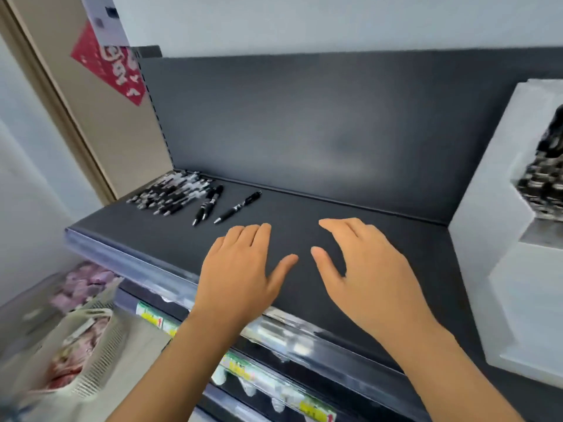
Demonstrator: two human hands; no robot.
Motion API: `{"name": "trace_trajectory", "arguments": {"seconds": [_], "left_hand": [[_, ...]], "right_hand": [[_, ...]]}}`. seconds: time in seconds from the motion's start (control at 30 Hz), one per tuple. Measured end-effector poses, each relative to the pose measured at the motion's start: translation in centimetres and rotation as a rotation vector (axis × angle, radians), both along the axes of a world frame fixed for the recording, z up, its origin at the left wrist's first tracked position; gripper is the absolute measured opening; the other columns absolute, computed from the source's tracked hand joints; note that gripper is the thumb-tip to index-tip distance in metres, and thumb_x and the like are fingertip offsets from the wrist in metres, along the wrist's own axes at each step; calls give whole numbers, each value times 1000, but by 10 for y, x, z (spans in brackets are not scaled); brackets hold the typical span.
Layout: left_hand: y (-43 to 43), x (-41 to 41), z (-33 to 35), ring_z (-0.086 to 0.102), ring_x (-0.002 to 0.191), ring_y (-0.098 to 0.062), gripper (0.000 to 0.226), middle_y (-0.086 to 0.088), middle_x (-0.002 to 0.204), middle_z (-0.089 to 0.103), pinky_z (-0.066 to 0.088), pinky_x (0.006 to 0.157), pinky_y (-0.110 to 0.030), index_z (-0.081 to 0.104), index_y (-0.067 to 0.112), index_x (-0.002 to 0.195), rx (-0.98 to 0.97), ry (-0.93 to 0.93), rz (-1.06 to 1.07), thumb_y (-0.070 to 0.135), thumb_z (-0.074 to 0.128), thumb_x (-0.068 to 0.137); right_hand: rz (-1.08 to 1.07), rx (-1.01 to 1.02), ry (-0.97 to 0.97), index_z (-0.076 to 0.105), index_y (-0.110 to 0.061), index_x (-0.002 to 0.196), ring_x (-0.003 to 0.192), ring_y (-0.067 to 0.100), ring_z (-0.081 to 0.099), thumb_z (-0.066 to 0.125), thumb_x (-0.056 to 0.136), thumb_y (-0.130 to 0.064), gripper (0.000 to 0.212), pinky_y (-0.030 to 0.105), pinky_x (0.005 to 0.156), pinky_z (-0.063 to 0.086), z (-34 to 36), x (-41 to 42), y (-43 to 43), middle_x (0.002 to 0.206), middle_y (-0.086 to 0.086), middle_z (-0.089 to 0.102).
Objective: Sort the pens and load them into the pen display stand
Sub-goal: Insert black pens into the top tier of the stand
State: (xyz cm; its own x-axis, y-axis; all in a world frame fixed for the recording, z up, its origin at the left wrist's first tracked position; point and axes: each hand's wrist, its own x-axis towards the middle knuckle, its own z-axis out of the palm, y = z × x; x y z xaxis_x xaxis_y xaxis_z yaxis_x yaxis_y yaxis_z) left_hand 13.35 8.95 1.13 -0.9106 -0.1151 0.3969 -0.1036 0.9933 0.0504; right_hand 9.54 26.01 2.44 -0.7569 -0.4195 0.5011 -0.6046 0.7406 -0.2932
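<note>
Hands, left (240, 269) and right (362, 278), spread flat, holding nothing, over matte dark shelf (304, 214); slim black pens (170, 193) heaped left

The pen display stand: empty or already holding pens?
Partly loaded: blurred black-and-white pens stand in one compartment of the pen display stand.

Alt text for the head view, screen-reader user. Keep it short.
The left hand and right hand are spread open, holding nothing, over a dark shelf. A pile of black pens lies at its far left with three loose pens beside it; a white display stand at the right holds dark pens.
</note>
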Motion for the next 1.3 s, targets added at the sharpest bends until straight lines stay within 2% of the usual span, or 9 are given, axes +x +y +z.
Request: {"name": "trace_trajectory", "arguments": {"seconds": [0.3, 0.47, 0.63, 0.77, 0.87, 0.93, 1.13, 1.2, 1.3], "left_hand": [[-184, -31, -27, 51, 111, -24, 43, -2, 118, 60, 41, 87, -34, 51, 14, 122, 138, -101, 7, 46, 34, 99], [-231, -91, -31, 54, 101, -28, 32, -9, 103, 61, 35, 70, -34, 50, 11, 96, 236, -207, -13, 39, 37, 99], [-244, -157, -40, 60, 95, -28, 34, -9, 99, 63, 42, 71, -33, 55, 9, 99, 355, -288, -145, 43, 51, 93], [-249, -197, -39, 64, 81, -20, 27, -5, 86, 68, 50, 69, -30, 58, 13, 96, 588, -392, -241, 34, 65, 82], [-253, -222, -32, 61, 50, -11, 21, -7, 66, 68, 54, 54, -23, 57, 11, 76, 828, -629, -306, 25, 73, 77], [-251, -227, -31, 60, 49, -9, 14, -4, 61, 63, 51, 50, -22, 61, 8, 74, 1061, -754, -412, 14, 73, 78], [-245, -226, -34, 70, 61, -22, 20, -10, 70, 66, 52, 50, -26, 67, 13, 95, 1277, -629, -631, 17, 78, 78], [-242, -225, -31, 70, 60, -24, 21, -3, 70, 69, 56, 52, -32, 69, 20, 93, 1237, -556, -654, 18, 80, 74], [-238, -219, -24, 68, 53, -18, 20, 5, 71, 69, 58, 55, -35, 71, 28, 91, 1137, -485, -731, 25, 80, 73]], "right_hand": [[-190, -84, -481, 59, -23, 114, 95, 18, 59, 47, 93, -49, 35, 29, 75, 43, -36, -44, -203, 101, -8, 65], [-381, -157, -519, 58, -14, 97, 86, 25, 60, 50, 94, -43, 30, 29, 65, 39, -44, -92, -253, 90, 0, 66], [-454, -143, -614, 50, -11, 78, 83, 34, 67, 55, 89, -40, 31, 35, 72, 54, -44, -148, -287, 89, 11, 68], [-455, -194, -689, 56, -9, 81, 70, 31, 68, 54, 90, -34, 27, 30, 63, 55, -52, -169, -293, 83, 8, 67], [-461, -289, -731, 55, -12, 66, 36, 17, 60, 54, 90, -43, 39, 17, 37, 38, -55, -175, -288, 50, -2, 59], [-444, -324, -761, 49, -14, 57, 32, 16, 56, 51, 91, -47, 47, 16, 37, 34, -54, -176, -284, 37, -3, 51], [-183, -837, -988, 58, 5, 102, 66, 24, 65, 49, 98, -36, 42, 36, 56, 54, -44, -172, -275, 78, 11, 65], [-178, -933, -940, 52, 3, 103, 78, 29, 60, 49, 99, -30, 33, 51, 71, 53, -39, -168, -274, 87, 15, 60], [-224, -1028, -832, 46, -8, 98, 75, 25, 57, 50, 98, -22, 15, 45, 67, 53, -32, -158, -275, 87, 15, 56]]}}
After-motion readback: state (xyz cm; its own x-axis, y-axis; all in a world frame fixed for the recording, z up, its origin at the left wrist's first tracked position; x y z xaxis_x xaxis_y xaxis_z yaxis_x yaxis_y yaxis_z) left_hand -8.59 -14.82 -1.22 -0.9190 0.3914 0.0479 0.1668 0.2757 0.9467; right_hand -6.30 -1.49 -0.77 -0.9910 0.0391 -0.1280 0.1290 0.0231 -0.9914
